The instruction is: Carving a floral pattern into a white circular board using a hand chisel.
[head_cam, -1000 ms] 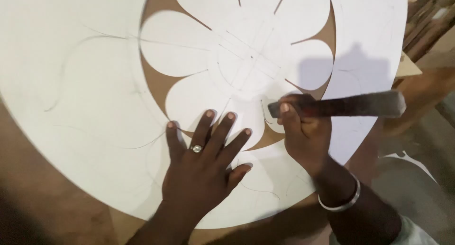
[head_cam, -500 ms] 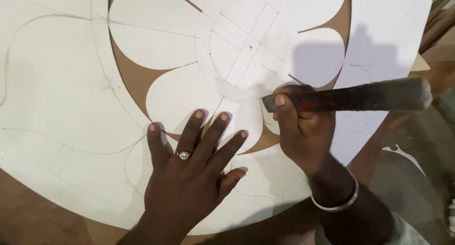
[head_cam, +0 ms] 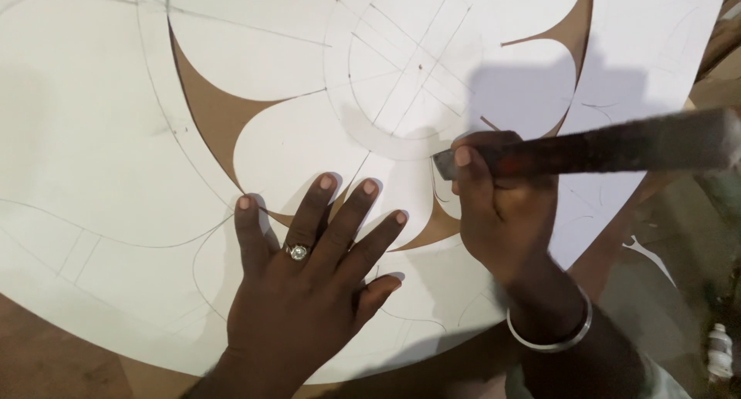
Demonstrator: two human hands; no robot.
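A large round white sheet (head_cam: 93,136) with pencilled curves lies over a brown board (head_cam: 208,121). A flower of white petals (head_cam: 309,148) is cut into its middle, with brown showing between the petals. My left hand (head_cam: 309,291), wearing a ring, presses flat on the sheet just below a petal, fingers spread. My right hand (head_cam: 502,206), with a metal bangle at the wrist, grips a long dark tool (head_cam: 610,148) whose tip meets the sheet near the edge between two petals.
White offcuts (head_cam: 648,256) lie on the floor at the right, past the sheet's edge. A small white bottle (head_cam: 719,351) stands at the lower right. Brown wooden pieces (head_cam: 722,52) show at the upper right.
The view has closed in on the flower. My left hand stays flat on the sheet, and my right hand keeps the tool at the same gap between petals.
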